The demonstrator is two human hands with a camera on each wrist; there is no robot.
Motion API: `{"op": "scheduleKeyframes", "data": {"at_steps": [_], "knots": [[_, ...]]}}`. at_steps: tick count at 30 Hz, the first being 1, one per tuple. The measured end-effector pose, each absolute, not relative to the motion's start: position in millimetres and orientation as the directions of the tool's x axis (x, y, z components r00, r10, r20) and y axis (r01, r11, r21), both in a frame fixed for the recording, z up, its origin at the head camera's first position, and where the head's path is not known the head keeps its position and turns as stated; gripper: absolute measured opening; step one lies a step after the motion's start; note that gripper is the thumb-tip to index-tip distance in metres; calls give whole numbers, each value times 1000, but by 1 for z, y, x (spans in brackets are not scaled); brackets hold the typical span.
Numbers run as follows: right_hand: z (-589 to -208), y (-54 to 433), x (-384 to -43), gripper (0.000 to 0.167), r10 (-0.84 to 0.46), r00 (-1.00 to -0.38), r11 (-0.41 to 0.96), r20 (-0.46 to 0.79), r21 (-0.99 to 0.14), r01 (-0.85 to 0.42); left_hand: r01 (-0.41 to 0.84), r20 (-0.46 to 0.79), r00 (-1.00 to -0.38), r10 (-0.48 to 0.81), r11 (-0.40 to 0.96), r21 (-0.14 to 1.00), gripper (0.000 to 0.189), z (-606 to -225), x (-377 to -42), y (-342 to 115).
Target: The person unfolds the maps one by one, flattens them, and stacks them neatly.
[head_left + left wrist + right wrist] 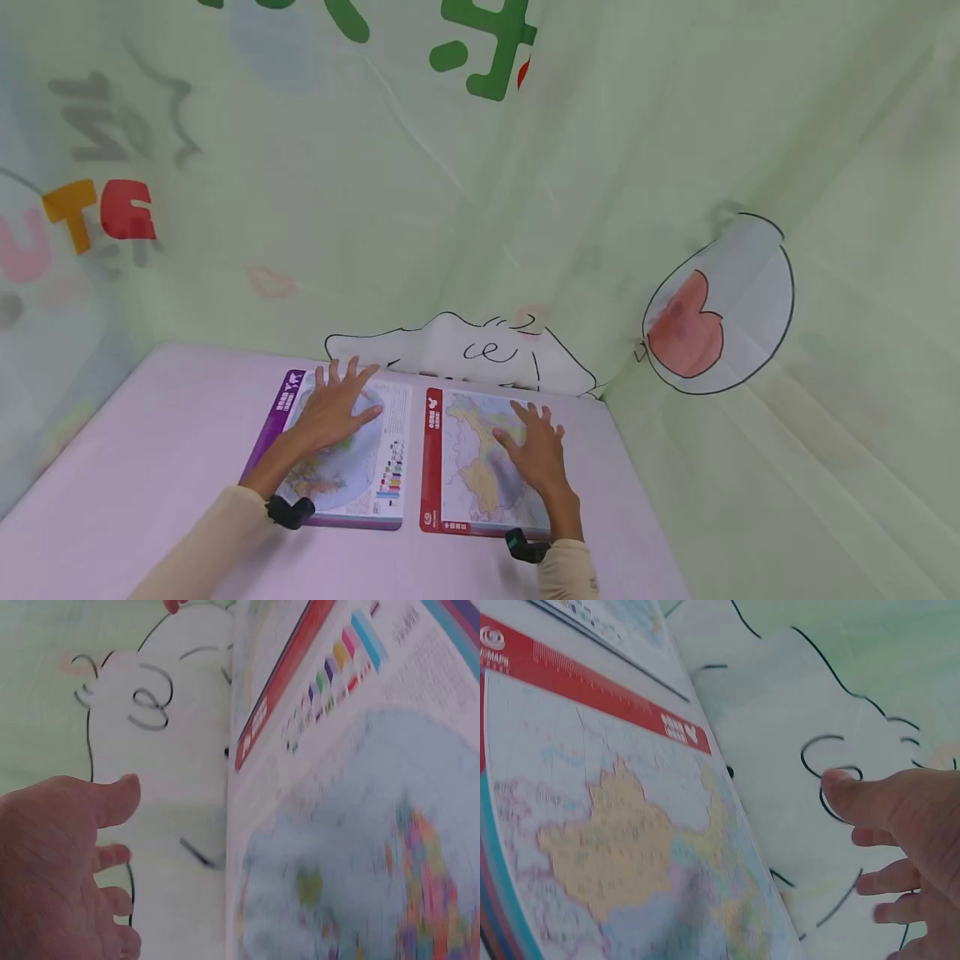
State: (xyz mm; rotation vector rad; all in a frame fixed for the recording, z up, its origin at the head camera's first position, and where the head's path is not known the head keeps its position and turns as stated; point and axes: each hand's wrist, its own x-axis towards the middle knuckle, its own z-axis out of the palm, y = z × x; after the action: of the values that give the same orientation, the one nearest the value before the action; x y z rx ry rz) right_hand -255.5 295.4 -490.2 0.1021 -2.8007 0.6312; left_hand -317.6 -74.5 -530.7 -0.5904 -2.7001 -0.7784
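Two map boards lie flat, side by side on the pink tabletop (172, 450), narrow gap between. Purple-edged board (363, 475): left of centre, top end near the far edge. Red-edged board (476, 467): right of it, towards the far right corner. Side-by-side layout probably keeps both faces readable, neither covering the other.

Left hand (335, 408) is over the upper part of the purple-edged board, fingers spread wide, gripping nothing. Right hand (540, 448) is over the right side of the red-edged board, fingers and thumb splayed, also gripping nothing. Both wrist views show the hands apart from the printed faces, so likely hovering; can't confirm zero contact. One hand per board looks deliberate: each covers its own side without crossing.
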Motion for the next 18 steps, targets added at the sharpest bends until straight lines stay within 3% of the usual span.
{"op": "scheduleKeyframes", "data": {"at_steps": [4,8,13,18], "knots": [[-493,314,-244,45,82,-936,929,343,-366,-53,443,288,-896,338,738,510,65,-534,-324,-48],[-497,326,-231,35,160,-914,933,374,-360,16,420,205,-907,368,751,509,57,-530,-327,-29],[-516,339,-216,36,266,-912,895,312,-432,113,405,142,-910,389,764,502,57,-537,-336,-15],[-535,342,-202,45,270,-948,875,169,-453,169,414,124,-906,404,789,454,59,-559,-350,-13]]}}
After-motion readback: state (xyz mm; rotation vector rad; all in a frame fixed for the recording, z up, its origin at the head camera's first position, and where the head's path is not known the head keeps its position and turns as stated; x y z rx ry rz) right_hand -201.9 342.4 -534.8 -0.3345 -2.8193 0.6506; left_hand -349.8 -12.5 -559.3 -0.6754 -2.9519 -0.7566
